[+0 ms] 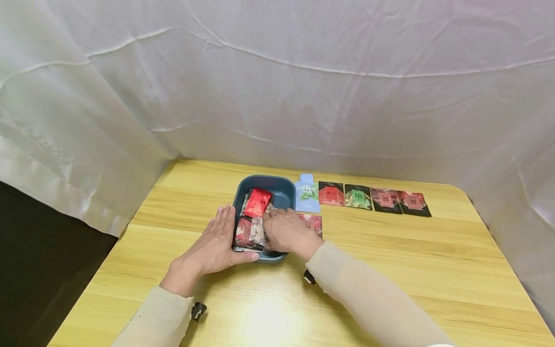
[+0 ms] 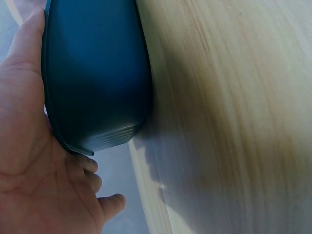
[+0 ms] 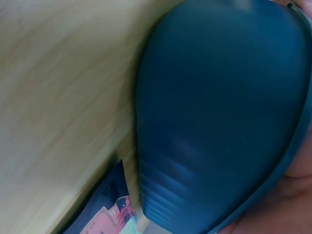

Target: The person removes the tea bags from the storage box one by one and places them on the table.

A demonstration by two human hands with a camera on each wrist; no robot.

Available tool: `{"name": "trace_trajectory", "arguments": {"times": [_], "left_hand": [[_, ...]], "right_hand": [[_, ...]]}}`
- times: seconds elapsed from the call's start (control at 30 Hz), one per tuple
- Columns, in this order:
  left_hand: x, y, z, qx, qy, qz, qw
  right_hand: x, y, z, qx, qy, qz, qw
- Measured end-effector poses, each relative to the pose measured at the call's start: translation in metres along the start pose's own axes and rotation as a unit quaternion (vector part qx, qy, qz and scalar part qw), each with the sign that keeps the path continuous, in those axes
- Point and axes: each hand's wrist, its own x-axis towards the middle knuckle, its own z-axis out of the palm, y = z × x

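Observation:
A dark blue plastic bin [image 1: 270,177] stands on the table, holding a shiny red sachet [image 1: 258,202] and several printed sachets [image 1: 244,232]. My left hand [image 1: 215,241] lies along the bin's left side with fingers extended, its thumb on the near rim. The left wrist view shows the palm [image 2: 34,161] against the bin's wall [image 2: 97,73]. My right hand [image 1: 288,231] reaches over the right rim, fingers bent down among the sachets. Its fingertips are partly hidden, so any grip is unclear. The bin's ribbed outside [image 3: 219,107] fills most of the right wrist view.
Right of the bin lie a light blue packet [image 1: 307,195], a red sachet [image 1: 331,193], a green sachet [image 1: 358,196] and two pinkish-red sachets [image 1: 386,200] in a row. Another sachet [image 1: 314,224] is partly covered by my right hand. A pale curtain [image 1: 303,106] hangs behind the table.

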Motion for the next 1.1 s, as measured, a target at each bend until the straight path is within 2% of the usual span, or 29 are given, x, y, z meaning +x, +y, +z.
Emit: {"name": "trace_trajectory", "arguments": {"times": [0.53, 0.83, 0.97, 1.1], "left_hand": [[0.0, 0.0, 0.0, -0.002, -0.004, 0.0, 1.0], [-0.001, 0.001, -0.001, -0.002, -0.006, 0.0, 1.0], [-0.001, 0.001, -0.002, 0.0, -0.007, -0.002, 1.0], [-0.001, 0.001, -0.002, 0.002, -0.005, -0.002, 1.0]], "right_hand": [[-0.002, 0.0, 0.001, 0.011, 0.003, -0.001, 0.9999], [-0.009, 0.006, -0.007, 0.012, 0.077, -0.029, 0.9965], [-0.019, 0.018, -0.021, 0.047, 0.1, -0.029, 0.9935], [-0.031, 0.036, -0.033, 0.057, 0.123, -0.029, 0.9903]]}}
